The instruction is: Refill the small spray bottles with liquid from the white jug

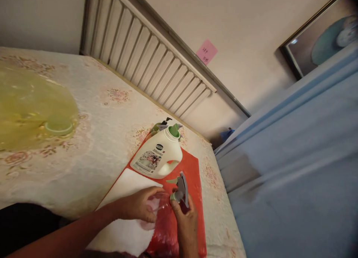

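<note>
My left hand (140, 204) is wrapped round a clear plastic spray bottle (159, 202), which lies tilted with its neck to the right. My right hand (184, 220) grips the grey trigger spray head (182, 189) at its pale green collar, at the bottle's mouth. A thin tube shows inside the bottle; whether the collar is threaded on I cannot tell. Just beyond stands a cream detergent jug (158, 155) with a handle and a green spout in its uncapped mouth. Below my hands are a red sheet (191, 172) and a white cloth or paper (125, 228).
Behind the jug a dark pump top (167, 120) pokes out among partly hidden bottles. A yellowish plastic bag (33, 105) with a green round cap (58, 125) lies on the flowered tablecloth (103, 138) at left. A radiator (151, 52) lines the wall; a blue curtain (293, 149) hangs at right.
</note>
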The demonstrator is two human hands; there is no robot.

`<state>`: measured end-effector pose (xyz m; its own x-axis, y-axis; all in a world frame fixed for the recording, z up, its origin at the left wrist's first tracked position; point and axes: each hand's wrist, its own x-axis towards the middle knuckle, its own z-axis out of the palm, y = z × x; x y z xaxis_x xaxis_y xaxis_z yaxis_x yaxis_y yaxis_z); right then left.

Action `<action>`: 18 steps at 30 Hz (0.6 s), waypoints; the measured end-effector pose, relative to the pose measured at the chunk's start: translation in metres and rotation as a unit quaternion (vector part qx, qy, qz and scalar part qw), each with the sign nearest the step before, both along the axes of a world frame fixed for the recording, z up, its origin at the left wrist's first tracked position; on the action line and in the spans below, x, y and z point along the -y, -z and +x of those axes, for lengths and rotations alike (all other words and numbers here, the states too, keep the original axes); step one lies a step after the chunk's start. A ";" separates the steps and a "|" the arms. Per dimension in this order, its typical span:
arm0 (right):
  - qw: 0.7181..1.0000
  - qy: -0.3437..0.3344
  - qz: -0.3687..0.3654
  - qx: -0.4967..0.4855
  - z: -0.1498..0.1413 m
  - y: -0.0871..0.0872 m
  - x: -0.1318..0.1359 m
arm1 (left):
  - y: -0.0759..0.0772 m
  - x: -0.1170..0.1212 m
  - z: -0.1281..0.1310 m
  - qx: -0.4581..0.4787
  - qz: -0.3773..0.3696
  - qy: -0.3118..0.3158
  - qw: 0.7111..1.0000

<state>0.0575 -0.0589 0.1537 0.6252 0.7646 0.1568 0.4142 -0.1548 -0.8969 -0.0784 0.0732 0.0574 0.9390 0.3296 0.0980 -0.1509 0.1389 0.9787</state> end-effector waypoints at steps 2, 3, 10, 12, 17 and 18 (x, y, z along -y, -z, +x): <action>1.000 0.004 0.001 -0.013 -0.003 -0.002 0.000 | 0.001 0.000 0.000 0.001 0.001 0.005 1.000; 1.000 0.005 0.001 -0.020 -0.005 -0.002 0.000 | 0.001 0.000 0.000 0.001 0.005 0.004 1.000; 0.999 0.008 0.005 -0.040 -0.002 0.003 0.003 | -0.008 0.001 -0.005 -0.034 0.022 0.005 0.999; 0.999 0.002 0.012 -0.043 0.001 0.006 0.004 | -0.012 0.001 -0.006 -0.037 0.020 0.010 0.999; 0.997 -0.010 0.031 -0.067 0.005 0.010 0.005 | -0.012 0.000 -0.006 -0.024 0.027 0.021 0.999; 0.996 -0.008 0.040 -0.074 0.006 0.011 0.005 | -0.012 -0.001 -0.006 -0.021 0.027 0.022 0.999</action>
<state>0.0635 -0.0639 0.1430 0.6337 0.7636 0.1237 0.2778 -0.0753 -0.9577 -0.0849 0.0738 0.0690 0.9564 0.2823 0.0750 -0.1046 0.0912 0.9903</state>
